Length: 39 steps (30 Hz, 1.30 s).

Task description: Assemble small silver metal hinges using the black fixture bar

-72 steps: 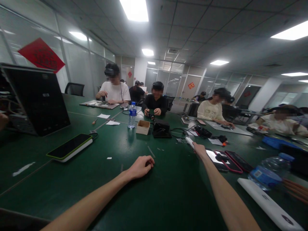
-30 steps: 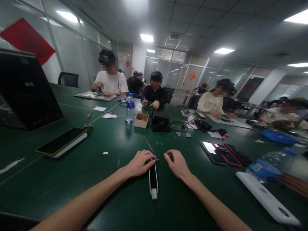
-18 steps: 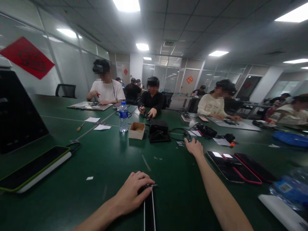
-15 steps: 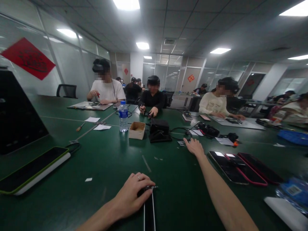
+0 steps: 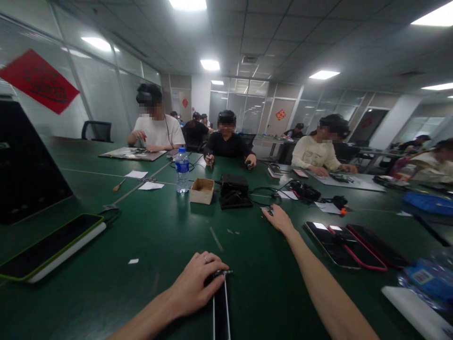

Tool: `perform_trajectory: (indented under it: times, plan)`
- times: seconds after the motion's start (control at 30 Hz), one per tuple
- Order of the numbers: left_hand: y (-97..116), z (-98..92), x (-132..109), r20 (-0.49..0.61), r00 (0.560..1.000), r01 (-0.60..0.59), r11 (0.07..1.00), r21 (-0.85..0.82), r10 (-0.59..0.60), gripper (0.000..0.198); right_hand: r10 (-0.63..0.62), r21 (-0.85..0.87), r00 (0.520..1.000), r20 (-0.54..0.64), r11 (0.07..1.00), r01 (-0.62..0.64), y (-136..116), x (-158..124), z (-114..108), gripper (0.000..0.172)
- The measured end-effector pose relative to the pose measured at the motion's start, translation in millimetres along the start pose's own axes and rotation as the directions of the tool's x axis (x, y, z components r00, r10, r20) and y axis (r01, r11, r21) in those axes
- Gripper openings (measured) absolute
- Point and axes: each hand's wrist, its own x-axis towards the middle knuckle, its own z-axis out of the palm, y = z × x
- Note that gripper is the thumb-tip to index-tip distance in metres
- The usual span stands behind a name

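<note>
**Left hand pins device, right hand open at small parts**

Bottom centre: the left hand (image 5: 198, 283) is curled, its grip closed over the far end of a black device (image 5: 220, 311). The device's long axis runs straight toward the camera on the green tabletop (image 5: 141, 245). Farther out, mid-frame, the right hand (image 5: 278, 218) is stretched forward, palm down, grip open and holding nothing. Small metal parts (image 5: 268, 209) lie at its fingertips; contact is unclear. This hand is the nearer to them. Phones (image 5: 336, 238) lie right of that arm. Beyond: black box (image 5: 233, 191), cardboard box (image 5: 202, 190), bottle (image 5: 182, 169).
</note>
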Motion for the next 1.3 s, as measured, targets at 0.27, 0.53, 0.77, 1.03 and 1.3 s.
perform_trajectory:
  times: [0.27,0.53,0.77,1.03,1.3]
  plan:
    - [-3.8,2.4,-1.8,-0.013,1.0,-0.006,1.0,0.0,0.006,0.026,-0.061,-0.014,0.998,-0.004,0.998,0.061,-5.6,-2.4,-4.3,0.065]
    - [-3.5,3.0,-2.1,-0.022,1.0,-0.005,1.0,0.013,0.005,0.025,-0.092,-0.013,0.996,-0.014,0.996,0.092,-3.1,4.3,0.5,0.063]
    - [-5.3,5.8,-2.1,-0.036,0.999,-0.014,0.999,0.03,0.015,0.025,-0.191,0.051,0.981,-0.031,0.98,0.192,-6.7,0.4,0.1,0.046]
    - [-1.2,2.5,-3.6,-0.032,0.999,-0.001,1.0,0.031,0.002,0.025,-0.392,0.178,0.92,-0.016,0.904,0.389,-35.8,-40.3,-0.5,0.042]
    - [2.3,-1.3,-4.1,-0.031,1.0,-0.005,0.999,0.048,0.006,0.026,-0.514,0.301,0.857,-0.029,0.813,0.498,-80.0,-127.6,-8.7,0.043]
